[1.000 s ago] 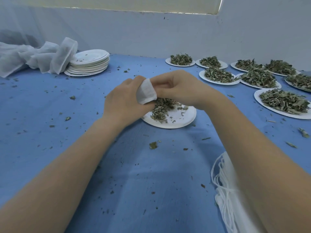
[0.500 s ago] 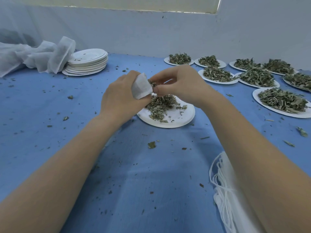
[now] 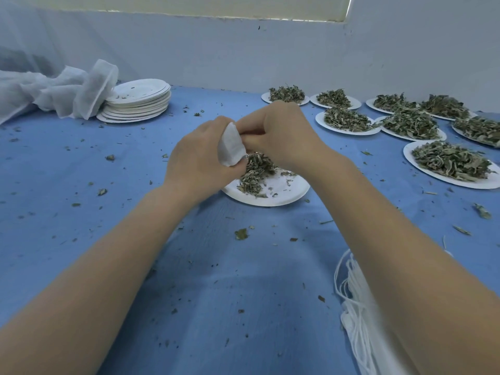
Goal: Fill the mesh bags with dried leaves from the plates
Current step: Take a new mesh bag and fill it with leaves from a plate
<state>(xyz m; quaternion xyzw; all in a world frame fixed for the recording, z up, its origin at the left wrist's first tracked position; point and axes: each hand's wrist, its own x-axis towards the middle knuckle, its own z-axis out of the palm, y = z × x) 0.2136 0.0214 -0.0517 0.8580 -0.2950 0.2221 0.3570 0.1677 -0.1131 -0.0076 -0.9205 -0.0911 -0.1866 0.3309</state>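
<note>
Centre of table (image 3: 81, 239): one paper plate (image 3: 273, 194) bearing a heap of dried leaves (image 3: 255, 171). Directly above the plate's rear-left edge: left hand (image 3: 197, 158) and right hand (image 3: 281, 136), touching, with a mesh bag (image 3: 231, 144) between them. Far left, against the wall: stack of empty plates (image 3: 138, 101), crumpled mesh cloth (image 3: 54, 90) leaning on its left side. Far right: eight or so leaf-filled plates (image 3: 451, 163) clustered, some overlapping. Near right edge: bundle of spare bags with drawstrings (image 3: 357, 307), partly behind the right forearm.
</note>
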